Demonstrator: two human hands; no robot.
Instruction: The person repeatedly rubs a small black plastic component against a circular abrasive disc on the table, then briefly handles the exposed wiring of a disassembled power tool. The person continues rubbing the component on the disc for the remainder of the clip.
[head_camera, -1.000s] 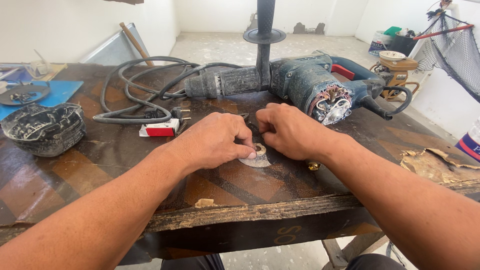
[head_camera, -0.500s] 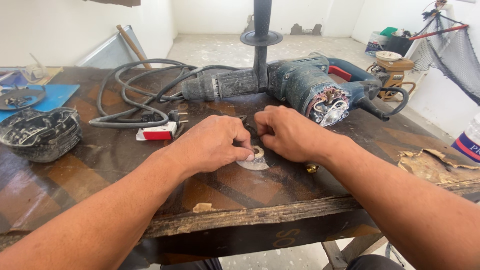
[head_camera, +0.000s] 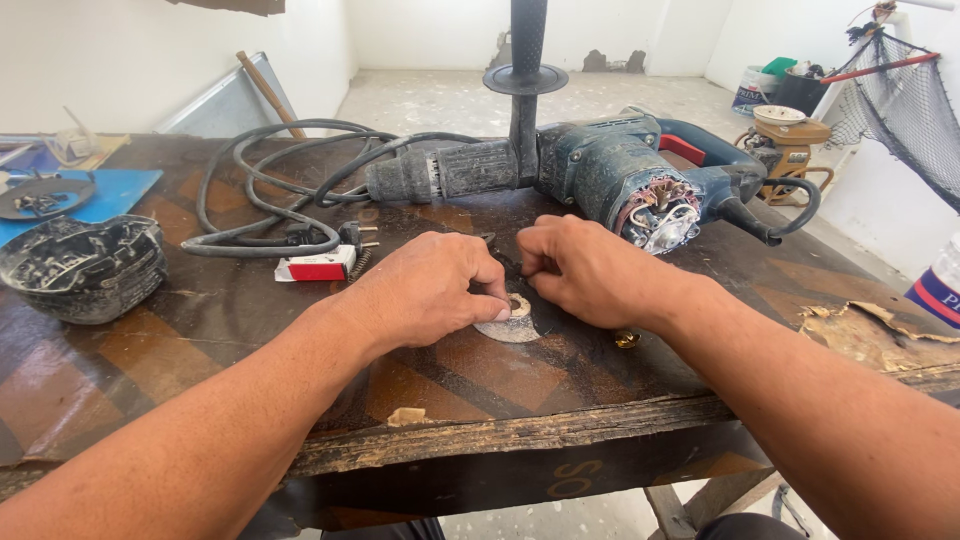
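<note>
Worn wooden table (head_camera: 150, 370), dark top with brown patches and a chipped front edge; pale walls and concrete floor behind. Left hand (head_camera: 425, 290) lies knuckles up, fingers curled in, fingertips pressing a small ring-shaped part (head_camera: 518, 305) that sits on a flat grey disc (head_camera: 510, 328) at mid-table. Right hand (head_camera: 590, 270) is likewise curled, fingers bunched and pinching at the same spot from the far side; what exactly it grips is hidden under the fingers. Both hands meet over the ring, nearly touching. Ring looks pale, light-metal or tan, with a dark centre hole; disc beneath is thin, grey, roughly round, half covered by the hands. Small brass-coloured piece (head_camera: 627, 339) lies on the table just beside the right wrist. Behind the hands, a large blue-green hammer drill (head_camera: 600, 165) lies on its side, rear cover off, copper windings exposed, black side handle standing upright. Its black cord (head_camera: 270, 190) loops to the left, plug near a small red and white box (head_camera: 317, 267). Far left: black dusty housing (head_camera: 85, 265) and blue sheet (head_camera: 100, 190). Torn cardboard (head_camera: 870, 330) at the right edge.
</note>
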